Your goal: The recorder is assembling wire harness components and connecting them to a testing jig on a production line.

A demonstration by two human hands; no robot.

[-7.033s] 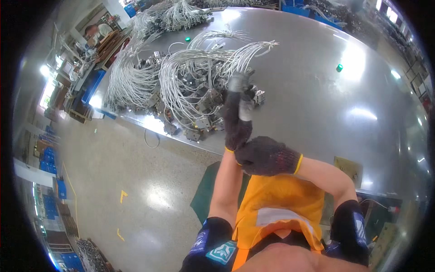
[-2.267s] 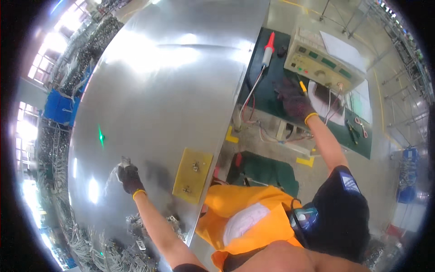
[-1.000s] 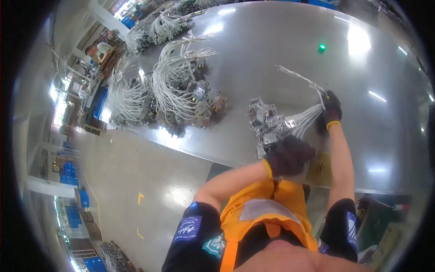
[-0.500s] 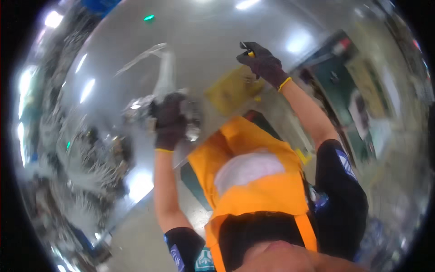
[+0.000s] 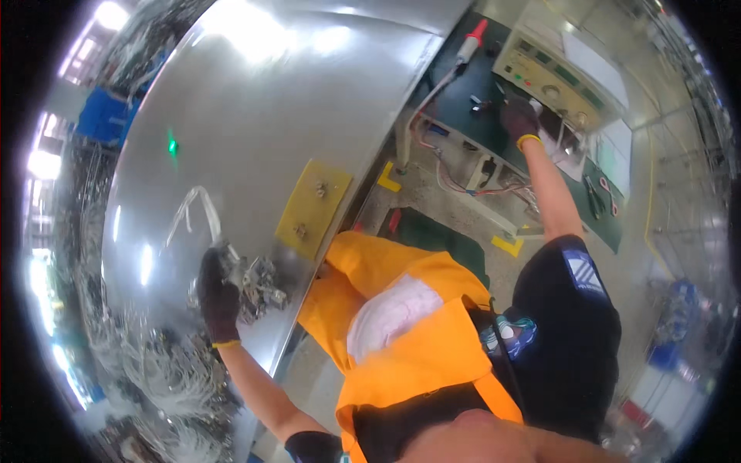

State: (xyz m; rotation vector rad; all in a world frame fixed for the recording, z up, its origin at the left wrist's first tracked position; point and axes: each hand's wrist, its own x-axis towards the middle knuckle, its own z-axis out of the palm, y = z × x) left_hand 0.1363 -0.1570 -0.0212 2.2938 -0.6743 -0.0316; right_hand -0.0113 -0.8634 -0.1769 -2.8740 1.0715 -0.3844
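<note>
My left hand point(image 5: 218, 297), in a dark glove with a yellow cuff, is closed around the lower end of a white cable point(image 5: 207, 210). The cable's upper part curves away over the shiny metal table point(image 5: 270, 108). Right beside this hand lies a heap of small metal parts point(image 5: 261, 289). My right hand point(image 5: 521, 119), gloved alike, is over a green mat point(image 5: 482, 127) on the side bench. Its fingers look closed, and a thin tip shows by them; what it belongs to is unclear. A small dark object point(image 5: 480, 105) lies just left of it.
A yellow board point(image 5: 312, 208) with small metal pieces lies at the table edge. On the bench are a beige instrument point(image 5: 552, 85), a red-tipped probe point(image 5: 468, 46), pliers point(image 5: 593, 197) and red-handled scissors point(image 5: 608, 197). Wires point(image 5: 455, 181) hang below. White strands point(image 5: 170, 378) lie at lower left.
My view has turned right, bringing the bench and instrument into sight. My right hand has gone from above the metal table to the bench mat. My left hand stays by the metal parts and cable.
</note>
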